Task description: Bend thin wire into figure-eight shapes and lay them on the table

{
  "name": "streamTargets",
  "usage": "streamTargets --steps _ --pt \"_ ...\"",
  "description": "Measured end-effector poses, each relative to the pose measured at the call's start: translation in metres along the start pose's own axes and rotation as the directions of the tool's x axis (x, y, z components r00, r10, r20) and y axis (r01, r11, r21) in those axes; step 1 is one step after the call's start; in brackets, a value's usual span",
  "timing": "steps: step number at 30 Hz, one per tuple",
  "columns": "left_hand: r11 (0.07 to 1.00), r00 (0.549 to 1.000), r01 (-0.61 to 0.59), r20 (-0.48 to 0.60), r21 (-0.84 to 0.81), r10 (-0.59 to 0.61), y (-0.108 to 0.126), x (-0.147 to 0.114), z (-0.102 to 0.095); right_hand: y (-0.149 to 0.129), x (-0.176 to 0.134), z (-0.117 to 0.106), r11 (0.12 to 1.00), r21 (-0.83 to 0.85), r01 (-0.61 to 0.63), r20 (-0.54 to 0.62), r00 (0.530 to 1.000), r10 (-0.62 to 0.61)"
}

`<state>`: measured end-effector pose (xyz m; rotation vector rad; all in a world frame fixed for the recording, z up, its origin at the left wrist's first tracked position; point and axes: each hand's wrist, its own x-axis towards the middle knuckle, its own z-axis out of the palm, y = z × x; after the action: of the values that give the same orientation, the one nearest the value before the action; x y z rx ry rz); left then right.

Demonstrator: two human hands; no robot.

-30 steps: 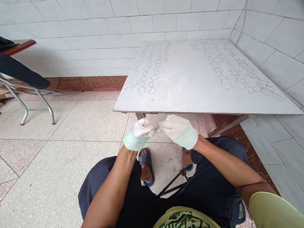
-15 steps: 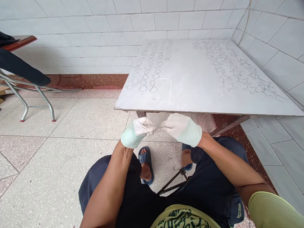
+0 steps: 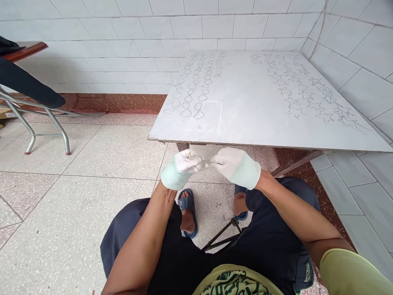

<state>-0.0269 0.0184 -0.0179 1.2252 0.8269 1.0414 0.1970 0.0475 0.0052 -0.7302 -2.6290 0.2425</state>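
Observation:
My left hand (image 3: 188, 162) and my right hand (image 3: 227, 162), both in white gloves with pale green cuffs, meet just in front of the table's near edge. Their fingers are pinched on a thin wire (image 3: 190, 147), whose end curls up above the left hand. A short bit of it bridges the small gap between the fingertips; the rest is hidden in the gloves. On the white tabletop (image 3: 245, 110) lie rows of wire figure-eights (image 3: 198, 110) at the left and several wire stars (image 3: 295, 108) at the right.
White tiled walls (image 3: 123, 53) border the table behind and on the right. At the far left stands a metal-legged folding chair (image 3: 49, 119) beside a red-brown table corner (image 3: 29, 50). Between my feet are dark stand legs (image 3: 225, 233) on the speckled floor (image 3: 76, 213).
My left hand has shifted slightly right, towards the right hand. A curled wire end now shows above the left glove. The figure-eights and stars lie as before.

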Motion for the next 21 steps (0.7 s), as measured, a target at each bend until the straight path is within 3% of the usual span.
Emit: streamTargets --steps 6,12,18,21 --pt "1.000 0.999 0.003 0.042 -0.028 -0.002 0.002 0.003 0.002 -0.009 0.001 -0.007 0.995 -0.079 0.057 -0.039 0.997 -0.060" --pt "0.981 1.000 0.020 0.017 -0.195 -0.017 -0.004 0.001 0.008 -0.010 -0.001 -0.008 0.993 -0.104 0.061 -0.024 0.998 -0.064" --pt "0.974 0.981 0.120 0.173 -0.192 -0.087 0.004 -0.005 0.014 -0.003 0.000 -0.007 0.985 -0.139 0.100 0.104 0.991 -0.086" --pt "0.971 0.979 0.151 0.161 -0.184 -0.121 0.003 -0.008 0.013 -0.001 0.002 -0.008 0.981 -0.135 0.139 0.134 0.984 -0.121"
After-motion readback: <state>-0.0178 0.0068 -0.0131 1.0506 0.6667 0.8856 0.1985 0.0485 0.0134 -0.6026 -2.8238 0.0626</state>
